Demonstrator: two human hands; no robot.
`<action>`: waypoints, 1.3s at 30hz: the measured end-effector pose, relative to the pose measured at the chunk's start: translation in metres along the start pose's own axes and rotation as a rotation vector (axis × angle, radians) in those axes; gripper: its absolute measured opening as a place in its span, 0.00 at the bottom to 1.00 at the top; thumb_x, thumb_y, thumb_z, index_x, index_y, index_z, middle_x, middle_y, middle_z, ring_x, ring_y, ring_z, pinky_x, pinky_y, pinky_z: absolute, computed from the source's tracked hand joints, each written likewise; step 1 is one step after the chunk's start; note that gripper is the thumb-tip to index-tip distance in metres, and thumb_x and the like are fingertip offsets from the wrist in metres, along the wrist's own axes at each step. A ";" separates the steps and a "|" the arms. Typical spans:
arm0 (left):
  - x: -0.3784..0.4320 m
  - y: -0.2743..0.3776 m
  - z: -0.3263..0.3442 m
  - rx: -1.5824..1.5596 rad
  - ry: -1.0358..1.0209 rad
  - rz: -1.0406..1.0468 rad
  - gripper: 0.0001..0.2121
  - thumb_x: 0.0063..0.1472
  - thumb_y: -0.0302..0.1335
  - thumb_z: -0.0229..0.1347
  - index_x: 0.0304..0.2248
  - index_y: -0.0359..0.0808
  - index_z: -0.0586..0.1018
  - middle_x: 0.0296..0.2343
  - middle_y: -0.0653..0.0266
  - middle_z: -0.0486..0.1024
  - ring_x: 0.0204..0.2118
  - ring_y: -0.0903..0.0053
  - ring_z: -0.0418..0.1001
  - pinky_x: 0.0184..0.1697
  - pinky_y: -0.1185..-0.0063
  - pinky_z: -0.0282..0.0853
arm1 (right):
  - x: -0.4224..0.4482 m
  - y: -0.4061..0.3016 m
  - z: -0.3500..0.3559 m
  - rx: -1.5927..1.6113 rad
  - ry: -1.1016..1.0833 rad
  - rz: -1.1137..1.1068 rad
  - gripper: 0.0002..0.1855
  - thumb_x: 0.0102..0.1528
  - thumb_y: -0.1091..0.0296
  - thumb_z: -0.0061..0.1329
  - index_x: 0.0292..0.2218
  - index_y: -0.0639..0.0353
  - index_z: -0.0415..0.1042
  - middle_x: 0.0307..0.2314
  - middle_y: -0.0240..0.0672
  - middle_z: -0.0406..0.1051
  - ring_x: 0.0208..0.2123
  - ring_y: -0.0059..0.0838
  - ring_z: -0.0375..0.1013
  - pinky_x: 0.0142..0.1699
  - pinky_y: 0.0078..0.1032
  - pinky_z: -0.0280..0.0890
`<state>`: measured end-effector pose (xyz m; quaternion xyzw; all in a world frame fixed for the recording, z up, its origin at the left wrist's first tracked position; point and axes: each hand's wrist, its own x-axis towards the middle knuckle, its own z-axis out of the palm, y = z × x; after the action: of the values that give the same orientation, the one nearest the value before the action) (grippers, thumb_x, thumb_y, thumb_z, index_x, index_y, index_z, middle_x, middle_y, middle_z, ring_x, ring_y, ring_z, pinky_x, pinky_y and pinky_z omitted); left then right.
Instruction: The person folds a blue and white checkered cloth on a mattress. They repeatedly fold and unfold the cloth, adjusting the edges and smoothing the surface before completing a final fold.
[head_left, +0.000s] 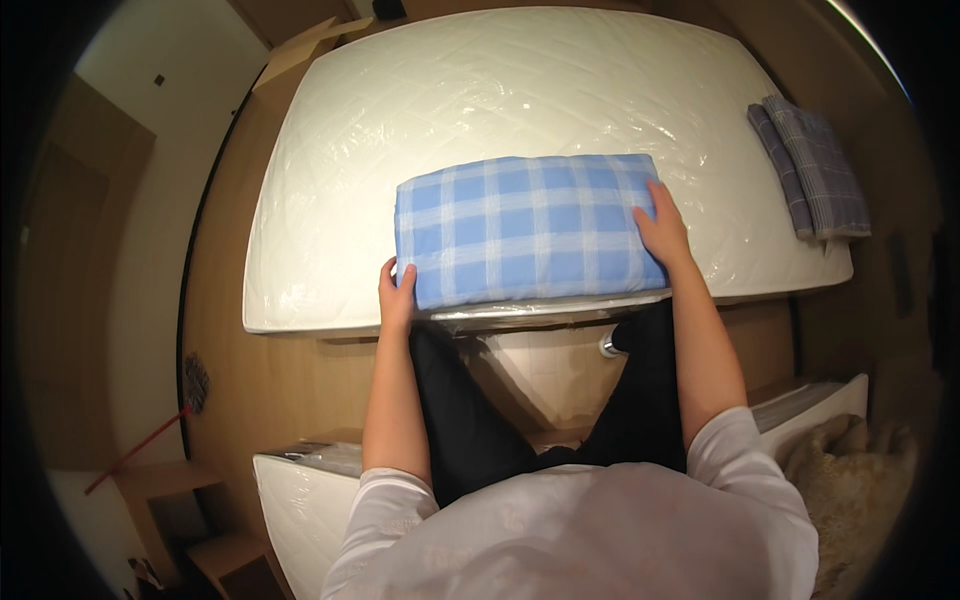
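Observation:
A folded blue-and-white checked cloth (525, 229), thick like bedding, lies at the near edge of a white quilted mattress (480, 90). The mattress is wrapped in clear plastic. At the cloth's lower left corner, my left hand (397, 296) grips the side, its thumb along the edge and its other fingers partly hidden. My right hand (666, 229) holds the opposite side, higher up, with thumb and forefinger resting on the top near the edge. The cloth lies flat, its folded layers stacked between both hands.
Folded grey plaid cloths (814, 169) lie at the mattress's right end. Behind me is another plastic-wrapped mattress (307, 502), with a brown furry blanket (847, 487) at right. A red-handled mop (142, 446) leans at left near wooden box-like furniture (169, 476). An open cardboard box (296, 56) stands beyond.

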<state>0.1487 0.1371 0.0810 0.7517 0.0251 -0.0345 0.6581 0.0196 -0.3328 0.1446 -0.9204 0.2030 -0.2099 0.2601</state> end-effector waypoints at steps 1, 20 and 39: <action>-0.005 0.002 -0.003 -0.010 -0.007 -0.053 0.28 0.59 0.34 0.58 0.54 0.28 0.63 0.39 0.51 0.74 0.39 0.73 0.73 0.42 0.77 0.68 | -0.025 0.004 -0.004 0.117 0.103 0.086 0.31 0.55 0.59 0.49 0.56 0.62 0.60 0.54 0.52 0.61 0.56 0.51 0.60 0.60 0.37 0.56; -0.165 0.009 0.056 -0.218 -0.092 -0.366 0.18 0.62 0.33 0.55 0.47 0.32 0.67 0.37 0.56 0.74 0.32 0.70 0.75 0.24 0.75 0.73 | -0.144 -0.110 0.038 1.369 -0.027 0.737 0.44 0.57 0.54 0.51 0.64 0.49 0.36 0.60 0.41 0.50 0.58 0.48 0.56 0.54 0.49 0.61; -0.189 -0.005 0.095 0.254 -0.600 0.054 0.09 0.58 0.28 0.55 0.33 0.28 0.78 0.29 0.57 0.77 0.31 0.72 0.75 0.37 0.75 0.70 | -0.175 -0.055 -0.003 1.123 -0.100 0.836 0.15 0.60 0.56 0.42 0.39 0.58 0.71 0.27 0.28 0.71 0.30 0.20 0.70 0.34 0.21 0.65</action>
<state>-0.0421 0.0450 0.0799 0.7845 -0.1947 -0.2399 0.5377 -0.1123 -0.2067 0.1292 -0.5002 0.3885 -0.1227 0.7641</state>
